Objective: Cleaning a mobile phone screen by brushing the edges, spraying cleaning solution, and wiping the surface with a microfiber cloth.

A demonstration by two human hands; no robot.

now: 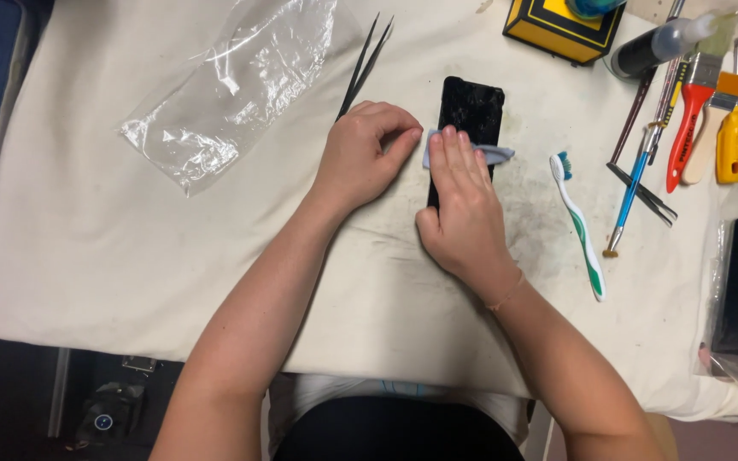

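Right hand (463, 205) lies flat, fingers extended and together, pressing a small pale blue-grey wipe (494, 154) onto the black phone (471, 107), which sits under and just beyond its fingertips on the cream cloth (130, 248). Left hand (365, 154) is curled loosely, fingertips pinching the wipe's near end at the phone's left edge. Black tweezers (365, 64) lie just beyond the left hand; a green-white toothbrush (581, 226) lies right of the right hand.

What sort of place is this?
Probably a phone repair bench: a cracked black phone lies under the right hand on a stained cloth, with tweezers and brushes nearby.
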